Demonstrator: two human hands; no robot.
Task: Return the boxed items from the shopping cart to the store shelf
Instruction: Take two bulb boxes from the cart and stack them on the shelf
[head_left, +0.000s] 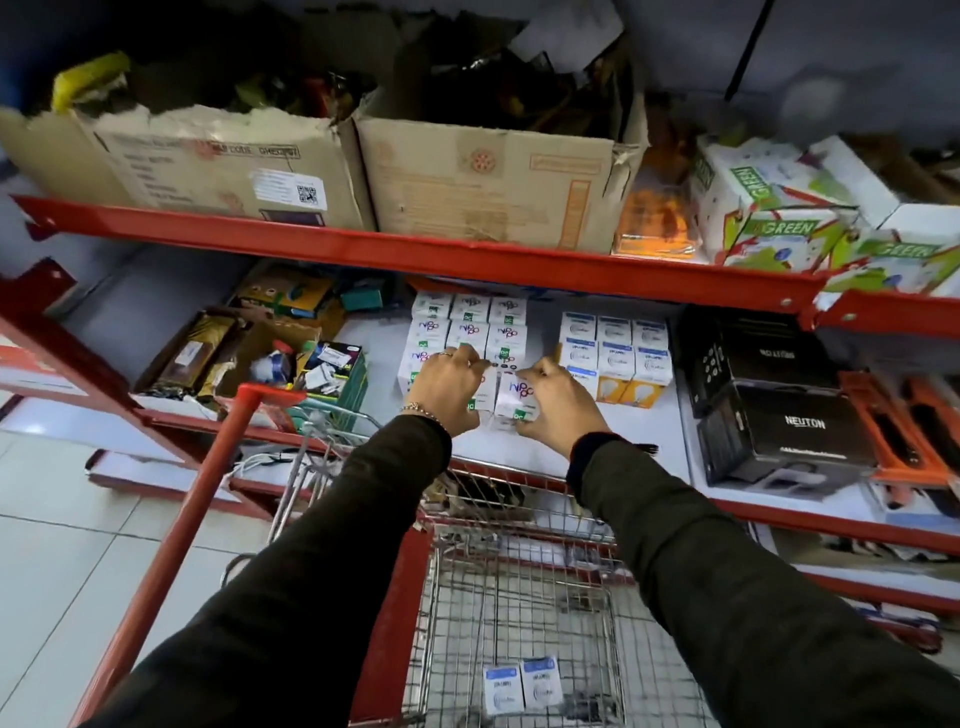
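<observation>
Both my hands reach over the wire shopping cart (519, 587) to the middle store shelf (519, 441). My left hand (449, 387) rests on the front of a stack of small white boxes (467, 327) with purple print. My right hand (558, 400) grips one white box (511, 402) of the same kind at the stack's front right corner. Two white boxes with blue tops (522, 683) lie in the cart's basket, near the bottom of the view.
A stack of blue-and-white bulb boxes (613, 348) stands right of the white ones. Black boxes (779, 415) fill the shelf's right side, loose clutter (291, 353) its left. Torn cardboard cartons (467, 182) and green-printed boxes (779, 208) sit on the upper shelf.
</observation>
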